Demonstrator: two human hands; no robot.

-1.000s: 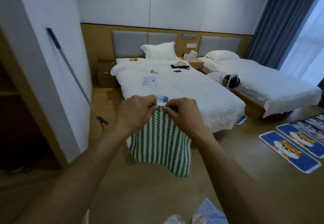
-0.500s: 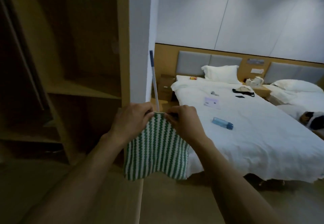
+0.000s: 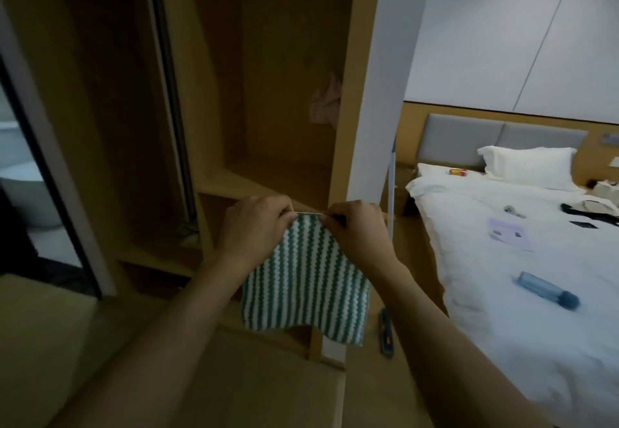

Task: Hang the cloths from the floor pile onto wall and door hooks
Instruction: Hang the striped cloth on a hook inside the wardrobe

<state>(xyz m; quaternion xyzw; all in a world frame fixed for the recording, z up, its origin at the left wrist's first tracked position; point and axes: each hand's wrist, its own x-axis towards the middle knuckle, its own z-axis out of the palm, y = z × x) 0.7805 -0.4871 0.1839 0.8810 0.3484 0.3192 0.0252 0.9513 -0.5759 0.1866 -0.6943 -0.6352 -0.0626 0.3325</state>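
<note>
Both hands are up in front of the wardrobe (image 3: pixel 261 99), and the green-and-white striped cloth (image 3: pixel 306 280) hangs dead centre between them. The left hand (image 3: pixel 253 226) pinches the top edge at its left corner, fingers curled tight on the fabric. The right hand (image 3: pixel 355 226) pinches the same edge just beside it, thumb and fingertips closed on what looks like a small loop or corner, though that detail is too small to be sure of.

Up at one o'clock from the hands, inside the open wardrobe, a pale pinkish cloth (image 3: pixel 326 99) already hangs against the inner side panel. Presumably a hook sits there, but it is too dark to make one out. To the right, at three o'clock, the bed (image 3: pixel 502 293) carries a blue bottle (image 3: pixel 547 290) and some papers, and a mop handle (image 3: pixel 391 186) leans by the white wall edge.

To do this step well, I'd say keep that top edge taut so the hanging point stays exposed between the fingers, then lift toward a free hook and seat it before either hand lets go. One hand should hold the weight until the cloth settles, and the cloth should go clear of the pink one.
</note>
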